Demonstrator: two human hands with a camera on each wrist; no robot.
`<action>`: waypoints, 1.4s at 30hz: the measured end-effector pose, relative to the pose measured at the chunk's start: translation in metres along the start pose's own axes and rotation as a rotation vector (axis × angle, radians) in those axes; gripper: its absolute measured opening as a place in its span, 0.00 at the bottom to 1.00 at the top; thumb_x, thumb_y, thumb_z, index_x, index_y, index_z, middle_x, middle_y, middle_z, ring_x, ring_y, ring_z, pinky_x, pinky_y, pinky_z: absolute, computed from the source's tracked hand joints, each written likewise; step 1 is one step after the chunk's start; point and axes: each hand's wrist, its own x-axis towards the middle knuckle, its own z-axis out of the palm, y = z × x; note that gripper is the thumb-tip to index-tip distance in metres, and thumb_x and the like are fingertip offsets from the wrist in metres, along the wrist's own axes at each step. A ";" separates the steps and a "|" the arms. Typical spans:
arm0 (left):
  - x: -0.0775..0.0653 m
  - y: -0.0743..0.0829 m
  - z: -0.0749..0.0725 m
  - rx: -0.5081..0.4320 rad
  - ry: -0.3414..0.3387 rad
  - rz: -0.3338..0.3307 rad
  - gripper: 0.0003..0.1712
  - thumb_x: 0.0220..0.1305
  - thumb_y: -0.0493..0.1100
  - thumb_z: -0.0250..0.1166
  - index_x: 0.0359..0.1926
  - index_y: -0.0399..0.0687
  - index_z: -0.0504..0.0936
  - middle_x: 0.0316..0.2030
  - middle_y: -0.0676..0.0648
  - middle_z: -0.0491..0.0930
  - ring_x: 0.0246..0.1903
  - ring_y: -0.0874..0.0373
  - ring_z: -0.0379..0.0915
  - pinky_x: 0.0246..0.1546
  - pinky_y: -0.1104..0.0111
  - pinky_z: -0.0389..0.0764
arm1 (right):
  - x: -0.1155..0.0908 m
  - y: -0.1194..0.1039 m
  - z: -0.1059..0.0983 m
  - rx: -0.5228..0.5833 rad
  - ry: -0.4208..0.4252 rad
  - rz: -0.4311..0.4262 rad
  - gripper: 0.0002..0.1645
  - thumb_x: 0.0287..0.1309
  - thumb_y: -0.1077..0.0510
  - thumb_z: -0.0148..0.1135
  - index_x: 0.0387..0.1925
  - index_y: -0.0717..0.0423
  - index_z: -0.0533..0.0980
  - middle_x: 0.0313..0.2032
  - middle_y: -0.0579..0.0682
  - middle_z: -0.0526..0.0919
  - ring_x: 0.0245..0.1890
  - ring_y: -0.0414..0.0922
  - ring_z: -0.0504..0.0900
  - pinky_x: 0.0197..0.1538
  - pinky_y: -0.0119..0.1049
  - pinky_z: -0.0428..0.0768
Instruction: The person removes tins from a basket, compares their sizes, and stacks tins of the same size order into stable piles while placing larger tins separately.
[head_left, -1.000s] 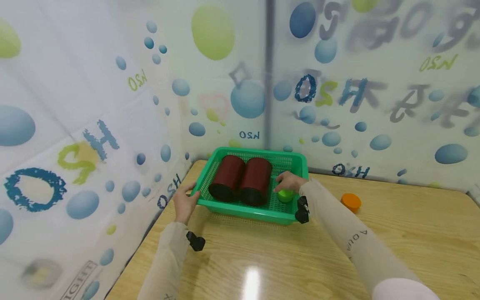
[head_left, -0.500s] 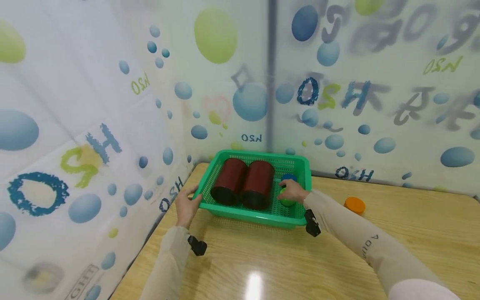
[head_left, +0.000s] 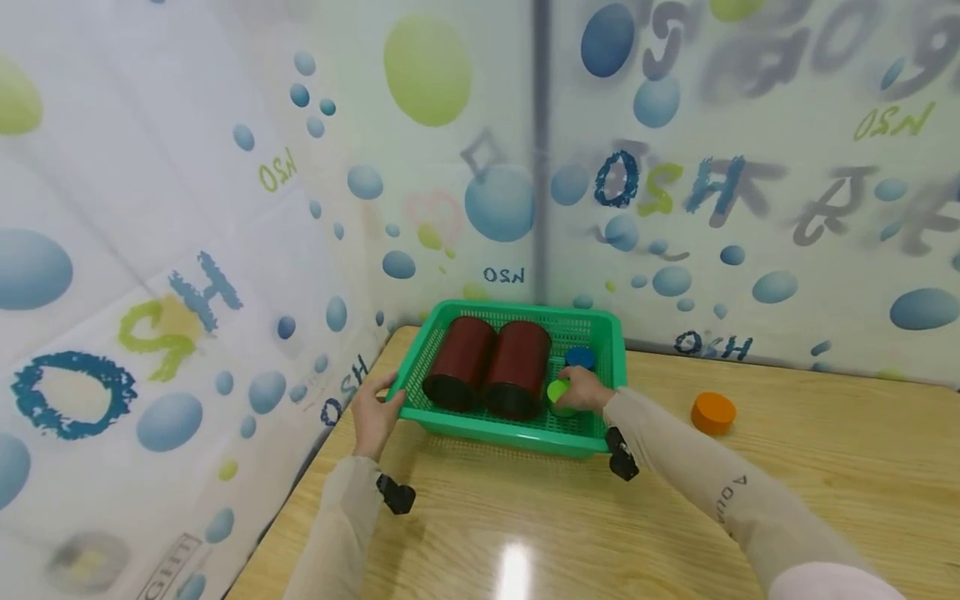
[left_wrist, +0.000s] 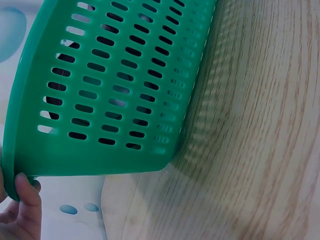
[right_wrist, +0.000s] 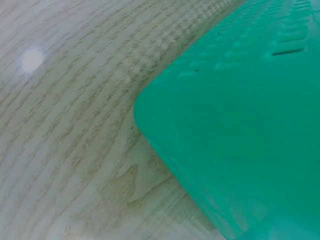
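Observation:
In the head view, a green plastic basket (head_left: 495,429) with slotted walls stands on the table near the back wall. My left hand (head_left: 377,415) grips its rim at the left front corner; in the left wrist view the thumb (left_wrist: 28,192) lies against that rim. Reaching over the right side into the basket, my right hand (head_left: 587,392) pinches a small light-green cylinder (head_left: 558,393). A small blue round piece (head_left: 580,358) sits just behind those fingers. Two dark red cylinders (head_left: 460,362) lie side by side in the basket's left and middle part. Only basket and table show in the right wrist view.
A short orange cylinder (head_left: 713,413) stands on the wooden table (head_left: 810,467), right of the basket and beyond my right forearm. A patterned curtain wall (head_left: 675,250) closes off the back and left sides.
My right hand and the light-green cylinder have shifted a little left, toward the dark red cylinders. More of the blue piece shows now. The left hand keeps its hold on the rim.

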 end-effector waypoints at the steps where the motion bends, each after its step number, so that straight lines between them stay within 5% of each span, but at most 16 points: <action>1: 0.000 0.000 0.000 -0.001 0.001 -0.001 0.21 0.54 0.33 0.62 0.51 0.37 0.77 0.48 0.37 0.74 0.35 0.44 0.76 0.28 0.64 0.80 | 0.000 0.000 0.000 0.006 0.006 -0.003 0.37 0.43 0.68 0.65 0.57 0.74 0.62 0.56 0.69 0.65 0.51 0.59 0.69 0.46 0.45 0.75; 21: -0.002 -0.002 -0.003 -0.003 0.008 -0.069 0.21 0.55 0.34 0.61 0.53 0.38 0.75 0.48 0.37 0.73 0.37 0.45 0.74 0.26 0.71 0.77 | 0.007 -0.004 0.002 -0.020 -0.064 0.064 0.43 0.42 0.66 0.67 0.61 0.69 0.59 0.60 0.66 0.60 0.57 0.61 0.63 0.51 0.49 0.72; 26: -0.004 -0.002 -0.001 0.009 -0.008 -0.071 0.22 0.56 0.34 0.61 0.53 0.38 0.75 0.49 0.37 0.74 0.37 0.44 0.74 0.28 0.68 0.78 | 0.005 -0.002 0.003 0.013 -0.037 0.066 0.42 0.42 0.68 0.65 0.61 0.70 0.58 0.60 0.66 0.60 0.55 0.59 0.65 0.49 0.47 0.73; 34: -0.005 0.000 0.001 0.022 -0.001 -0.064 0.21 0.56 0.34 0.61 0.53 0.37 0.75 0.50 0.37 0.74 0.38 0.44 0.74 0.30 0.64 0.79 | 0.001 0.001 0.000 0.128 0.069 0.019 0.42 0.40 0.71 0.62 0.61 0.71 0.58 0.50 0.65 0.68 0.33 0.50 0.69 0.29 0.35 0.71; 42: -0.004 0.006 0.002 0.024 -0.009 -0.059 0.21 0.56 0.34 0.61 0.53 0.37 0.75 0.49 0.37 0.74 0.38 0.44 0.74 0.29 0.65 0.79 | -0.003 0.003 -0.002 0.194 0.107 -0.011 0.40 0.45 0.69 0.61 0.61 0.71 0.56 0.49 0.66 0.66 0.38 0.53 0.71 0.33 0.40 0.74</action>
